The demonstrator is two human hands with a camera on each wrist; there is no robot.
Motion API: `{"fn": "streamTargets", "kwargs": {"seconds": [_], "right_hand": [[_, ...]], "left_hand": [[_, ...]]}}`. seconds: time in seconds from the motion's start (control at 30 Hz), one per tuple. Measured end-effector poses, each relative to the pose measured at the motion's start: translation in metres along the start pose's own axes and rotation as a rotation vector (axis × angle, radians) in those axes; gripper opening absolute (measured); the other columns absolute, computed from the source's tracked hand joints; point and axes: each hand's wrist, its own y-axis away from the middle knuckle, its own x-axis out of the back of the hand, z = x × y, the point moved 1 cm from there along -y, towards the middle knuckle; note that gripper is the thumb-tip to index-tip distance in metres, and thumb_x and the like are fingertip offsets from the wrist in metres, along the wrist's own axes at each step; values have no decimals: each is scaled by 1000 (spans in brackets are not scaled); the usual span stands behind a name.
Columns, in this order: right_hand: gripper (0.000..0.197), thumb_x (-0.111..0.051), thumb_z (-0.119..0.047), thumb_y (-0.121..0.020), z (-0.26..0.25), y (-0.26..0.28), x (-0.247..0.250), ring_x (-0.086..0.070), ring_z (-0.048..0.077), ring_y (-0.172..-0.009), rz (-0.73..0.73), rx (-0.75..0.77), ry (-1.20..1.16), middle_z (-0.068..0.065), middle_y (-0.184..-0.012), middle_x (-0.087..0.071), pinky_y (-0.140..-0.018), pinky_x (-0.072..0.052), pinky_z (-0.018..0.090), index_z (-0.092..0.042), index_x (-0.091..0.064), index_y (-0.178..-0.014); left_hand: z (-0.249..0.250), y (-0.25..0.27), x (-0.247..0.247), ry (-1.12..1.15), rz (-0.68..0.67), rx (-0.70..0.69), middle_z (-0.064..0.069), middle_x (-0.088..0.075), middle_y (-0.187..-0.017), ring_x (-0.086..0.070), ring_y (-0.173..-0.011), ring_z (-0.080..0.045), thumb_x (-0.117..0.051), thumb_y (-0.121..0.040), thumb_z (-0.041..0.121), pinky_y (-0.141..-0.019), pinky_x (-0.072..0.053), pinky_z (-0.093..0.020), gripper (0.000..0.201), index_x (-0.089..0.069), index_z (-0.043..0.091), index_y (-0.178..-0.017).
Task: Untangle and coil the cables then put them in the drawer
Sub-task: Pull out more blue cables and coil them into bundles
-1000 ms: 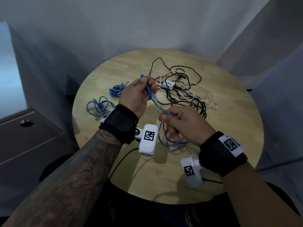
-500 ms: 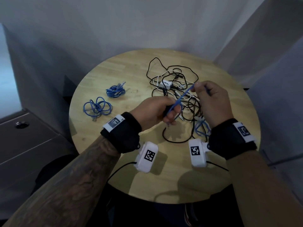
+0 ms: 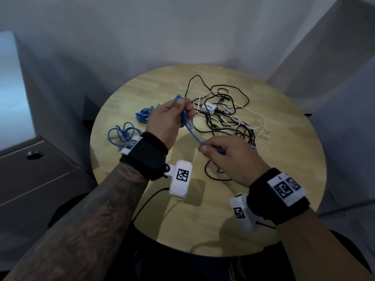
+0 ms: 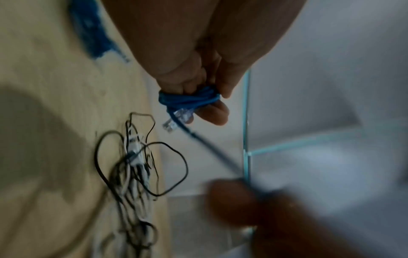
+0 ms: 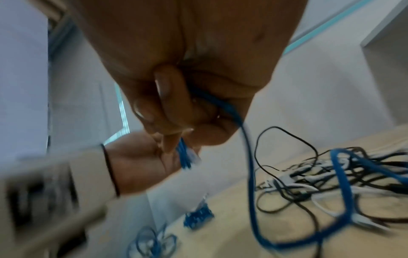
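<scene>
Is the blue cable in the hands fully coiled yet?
Partly: loops bunch in the left hand, while the blue cable runs straight to the right hand.

No readable text; square code tags [image 3: 182, 175] on wrist cameras.

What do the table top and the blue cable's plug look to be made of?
Table top: pale wood with a smooth, faintly glossy finish; plank seams and grain show. Plug on the blue cable: clear, glossy plastic, apparently; it looks see-through, though the picture is blurred.
</scene>
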Motion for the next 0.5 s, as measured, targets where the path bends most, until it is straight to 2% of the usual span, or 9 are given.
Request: {"fn": "streamTargets", "kwargs": {"seconds": [0.07, 0.1, 0.17, 0.23, 0.3, 0.33, 0.43, 0.5], "right_hand": [[24, -64, -31, -95, -9, 2, 10, -54, 27, -60, 106, 41, -95, 17, -68, -59, -58, -49, 37, -13, -71, -81], [20, -66, -27, -94, -13, 2, 16, -51, 23, -57, 160, 48, -153, 15, -67, -59, -57, -45, 31, -13, -72, -80], [17, -66, -18, -94, -16, 1, 25, -48, 3, -55, 291, 53, -243, -2, -61, -62, -56, -42, 21, -12, -72, -79], [18, -63, -16, -96, -12, -3, 32, -51, -2, -57, 418, 50, -233, -14, -60, -60, -57, -37, 9, -13, -70, -80], [17, -63, -20, -97, -3, -10, 34, -49, -1, -58, 487, 20, -193, -11, -62, -57, -57, -35, 7, -13, -70, -83], [17, -64, -21, -96, 2, -13, 34, -47, -1, -57, 500, 0, -198, -7, -65, -56, -56, -34, 7, -10, -70, -84], [19, -64, -22, -96, 16, -23, 32, -48, 0, -62, 497, -65, -285, 6, -73, -61, -60, -39, 9, -6, -70, -88], [20, -59, -21, -99, 23, -28, 27, -50, -2, -62, 420, -82, -274, -5, -69, -62, -60, -41, 13, -10, -69, -85]], "left_hand": [[-1, 7, -4, -326, -31, -122, -6, -68, -77, -64, -69, -15, -52, -99, 10, -72, -51, -27, 20, -68, 5, -89], [-1, 12, -9, -481, -85, -151, -8, -69, -77, -64, -68, -13, -54, -98, 10, -70, -51, -25, 19, -69, 4, -87], [-5, 21, -19, -645, -240, -103, -11, -70, -76, -62, -64, -11, -53, -99, 11, -66, -50, -25, 21, -69, 0, -92], [-8, 30, -30, -530, -376, 83, -10, -65, -72, -59, -61, -18, -43, -104, 20, -64, -50, -32, 34, -65, -4, -95], [-7, 36, -38, -366, -456, 241, -12, -60, -70, -53, -56, -22, -35, -106, 31, -64, -48, -33, 47, -63, -4, -91], [-5, 38, -40, -300, -478, 299, -10, -58, -66, -49, -53, -21, -31, -106, 30, -66, -48, -34, 48, -61, -3, -89], [3, 39, -40, -47, -492, 387, -1, -45, -57, -36, -52, -16, -26, -100, 21, -71, -49, -32, 41, -59, 0, -86], [8, 35, -34, 187, -453, 396, 0, -43, -61, -37, -55, -15, -28, -96, 20, -76, -50, -33, 36, -59, 1, -92]]}}
